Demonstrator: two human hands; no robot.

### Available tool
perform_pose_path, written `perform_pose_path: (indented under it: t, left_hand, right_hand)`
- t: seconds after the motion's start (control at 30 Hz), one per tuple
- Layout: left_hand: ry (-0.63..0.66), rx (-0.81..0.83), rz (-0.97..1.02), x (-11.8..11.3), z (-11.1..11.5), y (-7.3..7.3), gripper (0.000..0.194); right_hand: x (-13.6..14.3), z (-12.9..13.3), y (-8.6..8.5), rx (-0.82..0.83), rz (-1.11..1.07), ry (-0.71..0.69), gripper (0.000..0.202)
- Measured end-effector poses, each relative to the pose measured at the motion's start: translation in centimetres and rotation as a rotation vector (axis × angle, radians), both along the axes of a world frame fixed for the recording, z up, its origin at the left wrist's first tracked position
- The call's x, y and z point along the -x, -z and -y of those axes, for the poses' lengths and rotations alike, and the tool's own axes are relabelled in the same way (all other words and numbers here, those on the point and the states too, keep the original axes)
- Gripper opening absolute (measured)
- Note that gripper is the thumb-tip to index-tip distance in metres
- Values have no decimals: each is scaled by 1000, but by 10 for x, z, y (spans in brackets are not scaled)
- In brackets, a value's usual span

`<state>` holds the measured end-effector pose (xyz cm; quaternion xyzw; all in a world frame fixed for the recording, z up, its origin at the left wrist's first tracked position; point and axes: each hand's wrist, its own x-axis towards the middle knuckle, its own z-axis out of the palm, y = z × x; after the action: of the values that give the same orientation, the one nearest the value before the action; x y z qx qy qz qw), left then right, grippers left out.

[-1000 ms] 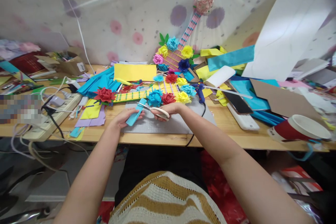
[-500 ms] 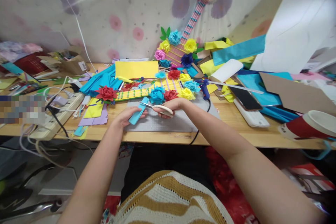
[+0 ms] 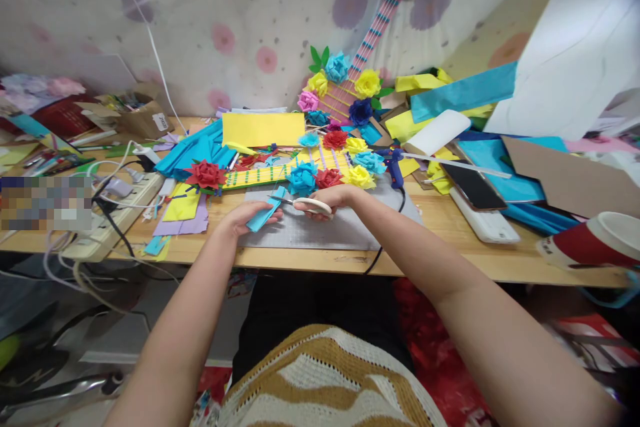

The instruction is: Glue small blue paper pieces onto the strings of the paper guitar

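A folded strip of light blue paper (image 3: pixel 263 215) is held in my left hand (image 3: pixel 246 215), its fingers closed under and around it. My right hand (image 3: pixel 327 201) grips white-handled scissors (image 3: pixel 313 206), whose blades point left and lie at the upper part of the strip. Both hands are over a grey cutting mat (image 3: pixel 345 237). Just behind them lies a yellow paper guitar (image 3: pixel 260 177) with blue, red and yellow paper flowers; a red paper flower (image 3: pixel 206 175) sits at its left end.
A glue gun (image 3: pixel 395 169) with a black cable lies right of the mat. Farther right are a phone (image 3: pixel 475 185), papers and a red-white cup (image 3: pixel 593 240). A power strip (image 3: pixel 113 217) with cables stands left. A pink flowered guitar (image 3: pixel 375 33) leans at the back.
The view has shifted slightly. The blue strip looks narrower and more tilted in my left hand, and the scissors remain at its upper part.
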<state>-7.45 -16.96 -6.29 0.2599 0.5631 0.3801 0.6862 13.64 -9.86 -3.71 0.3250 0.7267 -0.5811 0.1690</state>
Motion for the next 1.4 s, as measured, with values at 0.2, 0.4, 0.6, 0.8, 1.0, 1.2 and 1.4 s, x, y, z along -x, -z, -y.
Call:
perform_pose_path:
  t: [0.2,0.4,0.6,0.8,1.0,1.2,1.4]
  left_hand:
    - [32,77,4,2,-7,-1,19]
    - [40,77,-30,-1,-8,-4,17]
    - [81,81,-11,0,-9,0,17]
    - [88,99,12,2,-12,5,15]
    - [66,100,25,0,-12,4,22]
    - [124,120,-41,5,-11,5,19]
    - [114,74,-120,18,2,-18,13]
  right_hand:
    - [3,-1,-2,-30,57,38,58]
    - [3,-3,6,-33,92,57,57]
    - [-3,-5,11,3,48,44,49]
    - [-5,-4,12,9,41,84,46]
    - [-5,-6,15,39,17,102,47]
    - [-7,-6,11,40,47,103,44]
    - [-9,-8,2,104,145,-14,42]
